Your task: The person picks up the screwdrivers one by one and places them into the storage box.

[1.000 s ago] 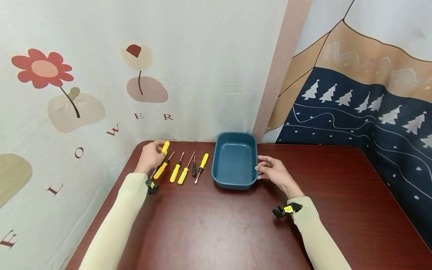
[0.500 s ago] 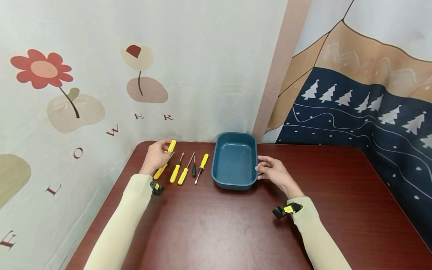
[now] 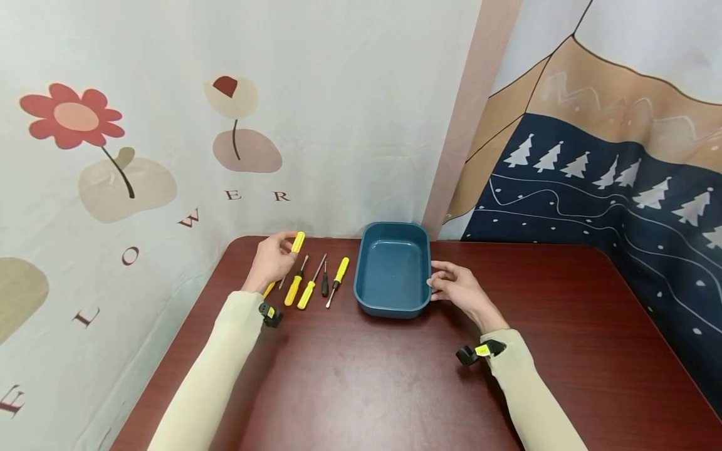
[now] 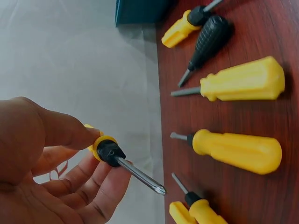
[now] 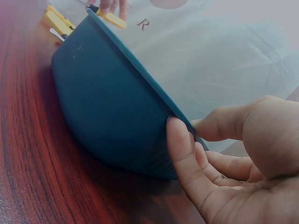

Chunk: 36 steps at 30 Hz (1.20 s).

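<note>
My left hand (image 3: 272, 260) pinches a yellow-handled screwdriver (image 3: 298, 242) by its handle, between thumb and fingers. In the left wrist view its black collar (image 4: 110, 153) and cross-shaped tip show, the shaft pointing away from the palm over the table's back edge. Most of the handle is hidden by the fingers. At the right side of a blue plastic bin (image 3: 393, 269), my right hand (image 3: 458, 288) grips the rim; the right wrist view shows the thumb inside and a finger against the outer wall (image 5: 112, 102). Nothing lies in the bin.
Left of the bin, several screwdrivers lie in a row: yellow ones (image 3: 293, 290) and a small black one (image 3: 324, 285). Another yellow handle (image 3: 269, 289) is partly covered by my left hand. A printed curtain (image 3: 338, 125) hangs behind the dark red table (image 3: 395, 376).
My left hand has moved right along the back of the table, carrying the screwdriver above the others in the row. The right hand and the bin have stayed in place.
</note>
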Each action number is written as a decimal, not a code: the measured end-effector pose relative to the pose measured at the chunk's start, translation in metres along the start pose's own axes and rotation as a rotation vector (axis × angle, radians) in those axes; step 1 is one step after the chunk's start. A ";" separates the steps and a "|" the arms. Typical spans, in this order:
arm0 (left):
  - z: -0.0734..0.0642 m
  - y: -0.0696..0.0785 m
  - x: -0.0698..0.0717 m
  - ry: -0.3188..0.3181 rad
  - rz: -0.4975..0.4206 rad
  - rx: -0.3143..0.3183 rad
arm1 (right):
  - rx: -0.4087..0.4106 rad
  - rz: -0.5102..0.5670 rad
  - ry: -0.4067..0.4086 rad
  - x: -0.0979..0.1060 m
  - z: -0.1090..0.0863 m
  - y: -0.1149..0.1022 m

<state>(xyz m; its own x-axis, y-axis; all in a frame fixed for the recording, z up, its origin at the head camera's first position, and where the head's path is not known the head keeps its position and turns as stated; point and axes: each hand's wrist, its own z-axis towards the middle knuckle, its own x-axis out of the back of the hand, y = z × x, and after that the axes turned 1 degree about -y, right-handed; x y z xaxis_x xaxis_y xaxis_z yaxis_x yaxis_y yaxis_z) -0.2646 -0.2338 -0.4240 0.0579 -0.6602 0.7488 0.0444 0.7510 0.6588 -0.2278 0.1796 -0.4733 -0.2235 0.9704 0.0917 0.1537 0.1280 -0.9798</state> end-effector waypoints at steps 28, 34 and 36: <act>-0.005 0.030 -0.023 -0.008 -0.154 0.010 | 0.020 -0.013 -0.015 0.002 0.001 0.001; -0.005 0.034 -0.028 -0.017 -0.151 0.018 | 0.012 -0.007 -0.011 0.002 0.001 0.002; -0.005 0.034 -0.029 -0.020 -0.144 0.011 | 0.011 -0.005 -0.013 0.002 0.001 0.002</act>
<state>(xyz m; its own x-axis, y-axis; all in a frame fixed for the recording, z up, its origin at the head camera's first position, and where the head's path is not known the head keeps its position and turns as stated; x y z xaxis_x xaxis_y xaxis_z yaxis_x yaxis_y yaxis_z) -0.2596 -0.1885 -0.4238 0.0318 -0.7611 0.6478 0.0400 0.6486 0.7601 -0.2290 0.1813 -0.4752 -0.2368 0.9670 0.0944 0.1418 0.1305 -0.9813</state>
